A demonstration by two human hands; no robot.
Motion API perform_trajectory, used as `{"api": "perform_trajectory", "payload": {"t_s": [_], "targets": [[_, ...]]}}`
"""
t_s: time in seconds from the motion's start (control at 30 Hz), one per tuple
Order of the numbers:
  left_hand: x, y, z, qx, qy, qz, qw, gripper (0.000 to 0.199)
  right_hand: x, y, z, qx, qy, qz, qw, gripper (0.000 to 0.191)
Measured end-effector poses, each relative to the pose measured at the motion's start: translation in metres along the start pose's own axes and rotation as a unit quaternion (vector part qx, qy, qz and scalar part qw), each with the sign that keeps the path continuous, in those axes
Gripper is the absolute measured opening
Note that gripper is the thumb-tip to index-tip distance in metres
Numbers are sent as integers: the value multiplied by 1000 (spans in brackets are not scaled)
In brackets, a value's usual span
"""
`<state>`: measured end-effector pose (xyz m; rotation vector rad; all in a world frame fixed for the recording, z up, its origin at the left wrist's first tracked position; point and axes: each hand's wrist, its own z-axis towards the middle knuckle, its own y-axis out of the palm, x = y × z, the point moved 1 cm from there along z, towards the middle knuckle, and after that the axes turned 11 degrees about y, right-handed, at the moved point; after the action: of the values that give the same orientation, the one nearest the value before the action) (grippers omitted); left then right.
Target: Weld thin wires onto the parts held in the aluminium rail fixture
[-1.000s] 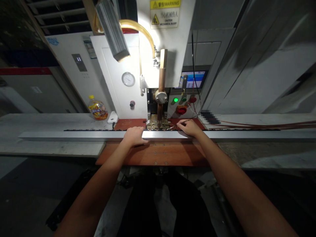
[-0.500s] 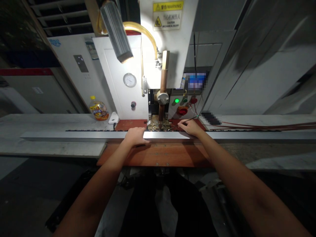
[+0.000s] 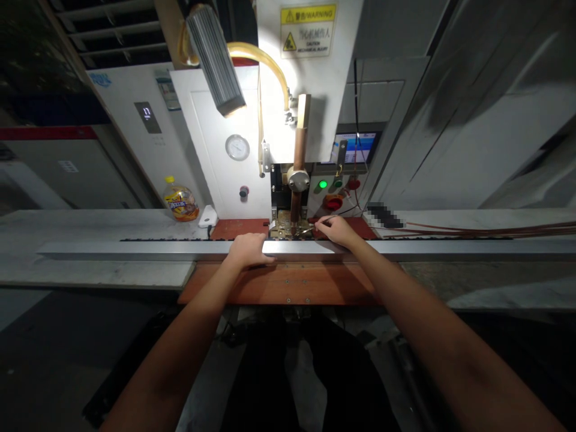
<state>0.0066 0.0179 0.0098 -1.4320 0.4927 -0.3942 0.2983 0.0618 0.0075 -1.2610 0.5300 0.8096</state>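
A long silver metal bar (image 3: 310, 247) lies across the bench under the press-like machine. My left hand (image 3: 249, 248) is closed around the bar left of the machine's work point, with the thumb on the near side and the fingers over the top. My right hand (image 3: 335, 231) is pinched just behind the bar, on the right. It holds a thin dark wire (image 3: 348, 210), whose near end is hard to make out. Its fingertips are close to the brass fixture (image 3: 284, 223), where the copper rod (image 3: 296, 204) comes down.
A reddish-brown board (image 3: 270, 282) with screws supports the bar. On the left bench stand a yellow-capped bottle (image 3: 180, 201) and a small white device (image 3: 207, 216). Buttons, including a lit green one (image 3: 323, 184), sit on the right panel. Brown cables (image 3: 486, 230) lie along the right bench.
My right hand has moved left, closer to the brass fixture, with its fingers still pinched. The left hand and the bar look unmoved.
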Motion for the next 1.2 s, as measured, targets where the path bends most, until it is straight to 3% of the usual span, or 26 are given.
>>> {"api": "perform_trajectory", "payload": {"t_s": [0.53, 1.2], "targets": [[-1, 2, 0, -1, -3, -7, 1000, 65, -4, 16, 6, -45, -20, -45, 998, 25], [-3, 1, 0, 3, 6, -26, 1000, 65, -2, 20, 1, -23, -28, -131, 991, 21]]}}
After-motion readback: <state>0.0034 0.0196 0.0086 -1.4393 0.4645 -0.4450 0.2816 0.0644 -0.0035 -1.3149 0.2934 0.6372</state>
